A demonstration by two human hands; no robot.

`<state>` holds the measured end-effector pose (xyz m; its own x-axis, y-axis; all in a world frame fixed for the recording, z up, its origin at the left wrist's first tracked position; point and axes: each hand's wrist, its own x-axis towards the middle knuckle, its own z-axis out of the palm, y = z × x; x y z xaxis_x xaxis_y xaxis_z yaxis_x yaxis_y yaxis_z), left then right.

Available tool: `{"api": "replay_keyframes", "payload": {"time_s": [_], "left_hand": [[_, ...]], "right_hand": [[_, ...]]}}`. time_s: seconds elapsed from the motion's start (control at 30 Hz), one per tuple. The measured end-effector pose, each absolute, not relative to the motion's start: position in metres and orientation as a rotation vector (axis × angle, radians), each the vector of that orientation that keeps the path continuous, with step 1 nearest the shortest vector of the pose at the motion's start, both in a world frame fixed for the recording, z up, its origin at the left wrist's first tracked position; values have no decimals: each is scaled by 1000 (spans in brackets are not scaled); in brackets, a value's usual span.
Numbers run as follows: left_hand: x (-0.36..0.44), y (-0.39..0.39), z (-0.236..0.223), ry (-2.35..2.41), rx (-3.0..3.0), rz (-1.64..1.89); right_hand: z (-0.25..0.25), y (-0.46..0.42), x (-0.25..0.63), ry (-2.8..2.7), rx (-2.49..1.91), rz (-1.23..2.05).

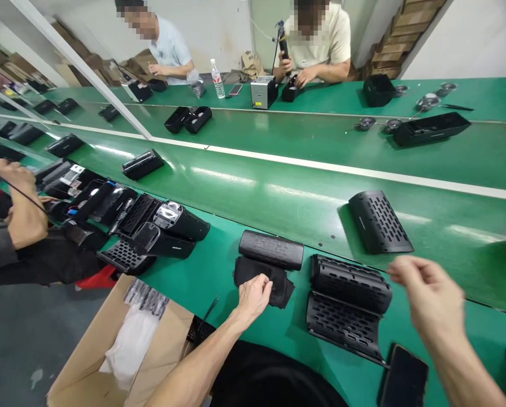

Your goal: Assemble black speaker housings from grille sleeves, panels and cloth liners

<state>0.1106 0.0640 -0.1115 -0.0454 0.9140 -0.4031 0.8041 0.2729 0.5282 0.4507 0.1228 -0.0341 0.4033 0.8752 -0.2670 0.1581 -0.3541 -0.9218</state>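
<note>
While the left hand (255, 295), curled, touches folded black fabric (253, 268), grip unclear, a slot-patterned black cylinder (271, 250) lies at its 12 o'clock; right hand (431, 297), fingertips narrowed, at 3, contents unclear.

Left side: I have the bare forearm entering from the bottom edge and slanting up to the right, wrist nearly straight. Left hand (253, 295) is back upward, fingers curled under, thumb side inward; fingertip contact partly hidden. Right side: my bare forearm enters from the lower right corner, angled up and leftward. Right hand (428, 297) is raised, slightly blurred, thumb and forefinger drawn close together, pointing inward. I note both hands well apart.
</note>
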Motion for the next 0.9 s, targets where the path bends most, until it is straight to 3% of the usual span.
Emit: {"api": "replay_keyframes", "payload": {"time_s": [0.13,0.23,0.43,0.63,0.9], "left_hand": [[111,49,-97,1770,1567,339],[121,40,-94,1670,1564,431],[134,33,-104,1543,1540,539],[98,52,-134,1906,1486,641],[78,54,-158,1763,1611,550]], "right_hand": [[-52,59,342,-1154,-1648,1468],[-81,41,289,-1177,-1629,1524],[-94,36,305,-1286,-1688,1400],[-104,33,303,-1422,-1753,1311],[-91,4,289,-1737,-1407,1378]]}}
